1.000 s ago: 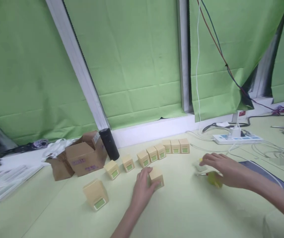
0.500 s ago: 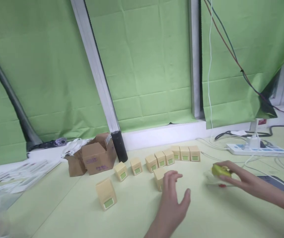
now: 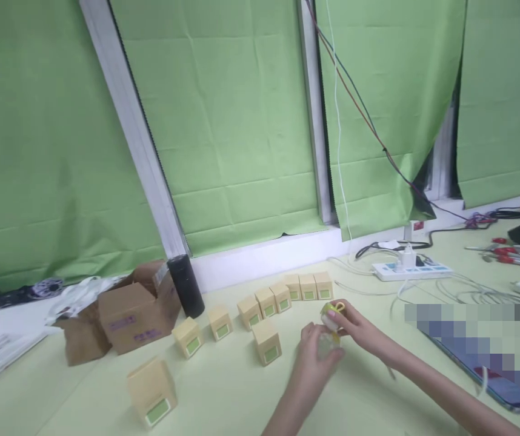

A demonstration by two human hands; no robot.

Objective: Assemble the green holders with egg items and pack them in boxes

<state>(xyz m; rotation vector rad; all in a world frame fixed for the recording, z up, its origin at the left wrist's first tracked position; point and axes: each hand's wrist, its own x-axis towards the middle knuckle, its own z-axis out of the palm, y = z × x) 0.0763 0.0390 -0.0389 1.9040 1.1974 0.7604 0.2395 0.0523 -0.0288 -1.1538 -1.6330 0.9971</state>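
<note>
Right of the black cylinder [image 3: 186, 287], your left hand [image 3: 311, 357] grips a clear piece [image 3: 327, 346], your right hand [image 3: 352, 322] a yellow-green piece [image 3: 329, 309] (whether joined, unclear); small boxes [image 3: 267, 340] already stand set out.

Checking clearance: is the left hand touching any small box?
No, tabletop shows between the left hand and the nearest box.

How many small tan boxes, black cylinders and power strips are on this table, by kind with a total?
Small tan boxes: 10
Black cylinder: 1
Power strip: 1
Total: 12
</note>
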